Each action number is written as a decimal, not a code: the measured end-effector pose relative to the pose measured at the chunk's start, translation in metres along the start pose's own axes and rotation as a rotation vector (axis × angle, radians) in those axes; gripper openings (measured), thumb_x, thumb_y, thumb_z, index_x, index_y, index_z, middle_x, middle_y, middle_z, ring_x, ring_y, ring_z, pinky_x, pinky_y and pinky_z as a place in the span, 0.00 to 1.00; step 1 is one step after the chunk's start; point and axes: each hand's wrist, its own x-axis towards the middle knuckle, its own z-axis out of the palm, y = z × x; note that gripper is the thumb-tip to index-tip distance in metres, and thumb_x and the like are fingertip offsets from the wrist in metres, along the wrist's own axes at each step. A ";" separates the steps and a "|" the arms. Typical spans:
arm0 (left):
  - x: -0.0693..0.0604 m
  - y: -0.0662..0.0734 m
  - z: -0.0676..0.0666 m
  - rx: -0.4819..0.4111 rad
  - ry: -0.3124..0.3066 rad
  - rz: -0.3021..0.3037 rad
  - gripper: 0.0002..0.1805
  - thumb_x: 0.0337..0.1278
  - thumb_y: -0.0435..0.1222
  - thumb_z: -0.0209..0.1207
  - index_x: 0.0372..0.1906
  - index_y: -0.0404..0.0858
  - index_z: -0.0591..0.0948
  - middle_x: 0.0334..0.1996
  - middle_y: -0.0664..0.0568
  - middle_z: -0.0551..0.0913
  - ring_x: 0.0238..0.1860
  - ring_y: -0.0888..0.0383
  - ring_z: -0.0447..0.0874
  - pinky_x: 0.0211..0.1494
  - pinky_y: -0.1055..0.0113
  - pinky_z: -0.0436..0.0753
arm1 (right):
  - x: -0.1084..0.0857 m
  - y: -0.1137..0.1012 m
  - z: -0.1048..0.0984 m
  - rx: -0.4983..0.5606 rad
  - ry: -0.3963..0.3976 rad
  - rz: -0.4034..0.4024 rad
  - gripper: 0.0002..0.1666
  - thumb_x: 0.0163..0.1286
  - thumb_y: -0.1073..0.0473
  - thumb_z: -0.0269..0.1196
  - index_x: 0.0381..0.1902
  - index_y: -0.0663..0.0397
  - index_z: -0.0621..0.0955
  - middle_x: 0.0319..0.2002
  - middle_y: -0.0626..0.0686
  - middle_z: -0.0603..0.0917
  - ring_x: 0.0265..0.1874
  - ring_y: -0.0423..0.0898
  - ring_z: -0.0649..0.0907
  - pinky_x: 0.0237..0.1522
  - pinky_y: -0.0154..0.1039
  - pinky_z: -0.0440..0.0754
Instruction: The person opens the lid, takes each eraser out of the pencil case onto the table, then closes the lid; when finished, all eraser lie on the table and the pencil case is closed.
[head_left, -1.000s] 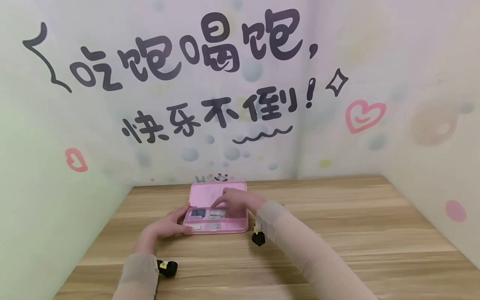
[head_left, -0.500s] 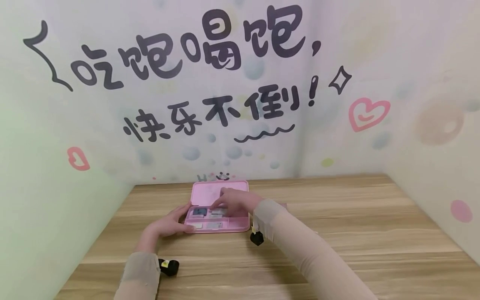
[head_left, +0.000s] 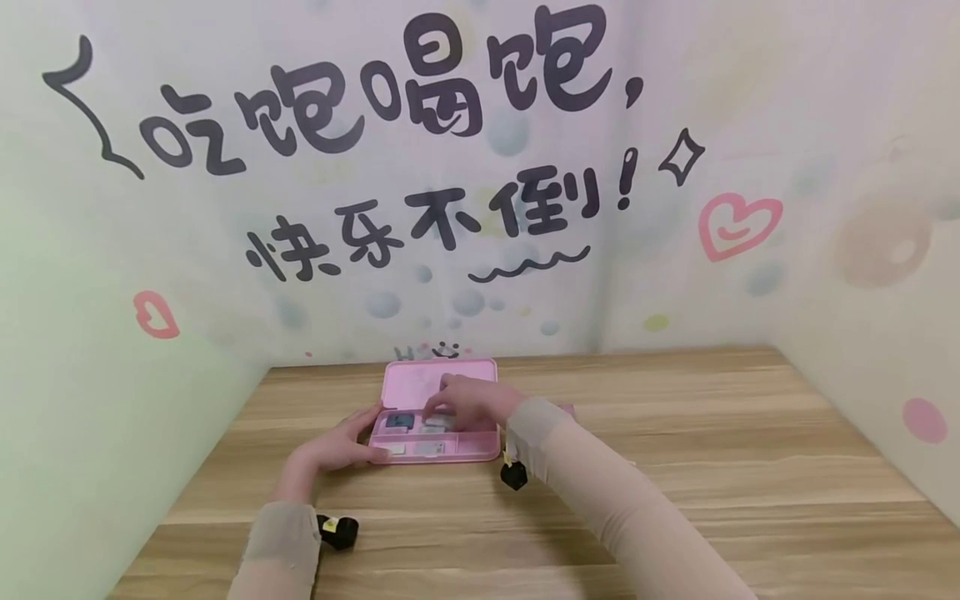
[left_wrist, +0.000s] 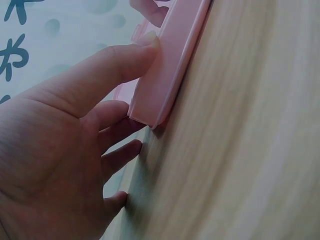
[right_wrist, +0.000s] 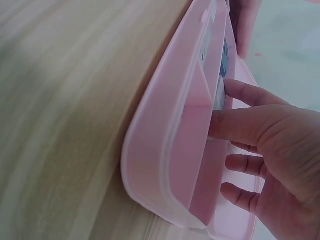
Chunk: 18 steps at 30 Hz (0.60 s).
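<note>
An open pink plastic case (head_left: 478,445) lies on the table, its lid (head_left: 408,383) tipped back toward the wall. My left hand (head_left: 337,450) holds the case's left end, with the thumb (left_wrist: 125,62) on the front wall and fingers at the back. Over the back compartment, my right hand (head_left: 476,402) has thumb and forefinger pinching a small pale flat piece (right_wrist: 219,95); its other fingers are loosely bent. A dark flat square (head_left: 399,420) lies left of it. In the front row sit pale flat pieces (head_left: 431,447). Palm and fingers hide part of the back compartment.
The wood-grain table (head_left: 712,467) runs back to a printed wall (head_left: 337,325) right behind the case. A pinkish thing (head_left: 569,409) shows partly behind the right forearm. Black wrist cameras (head_left: 339,532) hang from both sleeves.
The head view has shifted slightly. My right fingers have moved a little within the back compartment, and the pale piece there looks slightly shifted. The left hand stays on the case.
</note>
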 end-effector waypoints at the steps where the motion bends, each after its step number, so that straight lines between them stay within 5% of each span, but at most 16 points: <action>1: 0.001 -0.001 0.000 0.001 0.001 0.001 0.57 0.50 0.52 0.68 0.77 0.37 0.49 0.74 0.32 0.47 0.72 0.32 0.43 0.67 0.34 0.51 | 0.000 0.000 0.000 -0.016 0.000 -0.008 0.31 0.60 0.65 0.67 0.57 0.27 0.81 0.45 0.47 0.72 0.42 0.43 0.73 0.44 0.35 0.73; 12: 0.002 0.000 0.000 0.020 -0.005 -0.005 0.57 0.49 0.54 0.68 0.77 0.37 0.50 0.74 0.32 0.47 0.72 0.32 0.43 0.67 0.33 0.51 | -0.007 0.001 -0.015 -0.081 -0.005 -0.036 0.24 0.68 0.62 0.60 0.59 0.32 0.78 0.46 0.50 0.77 0.42 0.43 0.76 0.51 0.38 0.75; 18: 0.001 -0.001 -0.001 0.007 -0.007 0.002 0.57 0.49 0.53 0.68 0.77 0.37 0.50 0.74 0.32 0.47 0.72 0.32 0.43 0.67 0.33 0.51 | -0.017 0.002 -0.026 0.031 -0.013 0.002 0.33 0.65 0.72 0.55 0.61 0.33 0.76 0.53 0.49 0.80 0.47 0.43 0.79 0.51 0.38 0.75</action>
